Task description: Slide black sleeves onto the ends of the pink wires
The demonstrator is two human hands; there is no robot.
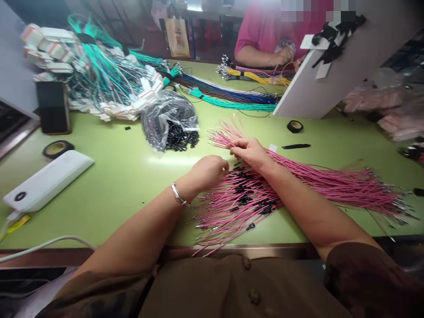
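Note:
My right hand (252,153) is closed in a pinch on a pink wire, at the tip end of a long bundle of pink wires (318,179) with metal terminals. Just left of it, my left hand (212,170) has its fingers curled together; whatever they may hold is hidden. Beneath both hands spreads a second fan of pink wires (218,216), many with small black connector housings (243,187) on them. A clear plastic bag (155,121) lies beyond my left hand, with loose black housings (179,136) spilling from its mouth.
Teal wires with white connectors (109,84) heap up at the back left, near a dark phone (53,107). A white power bank (49,179) and black tape roll (58,149) lie left. Another tape roll (294,126) sits below a white panel (318,84). A person in pink (261,31) works opposite.

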